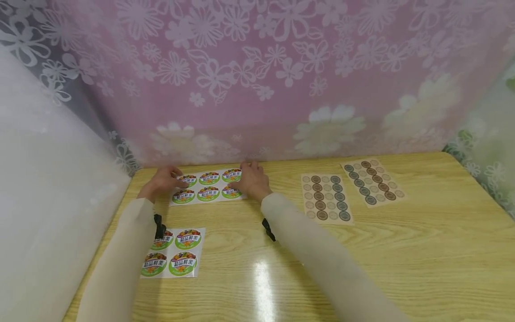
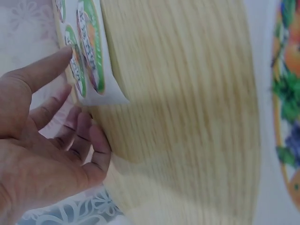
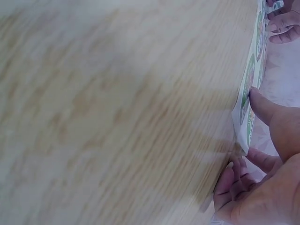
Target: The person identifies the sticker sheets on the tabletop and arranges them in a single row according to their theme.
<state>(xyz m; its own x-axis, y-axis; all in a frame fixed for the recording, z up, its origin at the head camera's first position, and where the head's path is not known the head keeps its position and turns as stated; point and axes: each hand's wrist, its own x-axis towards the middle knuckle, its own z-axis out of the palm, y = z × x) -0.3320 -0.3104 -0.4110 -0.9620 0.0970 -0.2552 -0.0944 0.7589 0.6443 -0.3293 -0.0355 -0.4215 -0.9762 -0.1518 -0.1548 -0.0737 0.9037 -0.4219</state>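
A white sheet of round fruit stickers point(image 1: 208, 184) lies at the far left of the table, close to the curtain. My left hand point(image 1: 164, 181) pinches its left end, thumb on the printed face and index finger at the edge. The right hand point(image 1: 254, 181) pinches the opposite end in the same way. In the right wrist view the near corner of the sticker sheet point(image 3: 243, 123) is raised slightly off the wood. Other fingers of the left hand point(image 2: 51, 140) curl near the table's edge. The right hand's other fingers point(image 3: 225, 185) curl there too.
A second fruit sticker sheet point(image 1: 201, 250) lies nearer me, partly covered by the left sleeve. Two beige sheets of small round stickers, one upright point(image 1: 326, 199) and one slanted point(image 1: 373, 182), lie to the right. A flowered pink curtain point(image 1: 257, 89) hangs behind the wooden table point(image 1: 422, 268).
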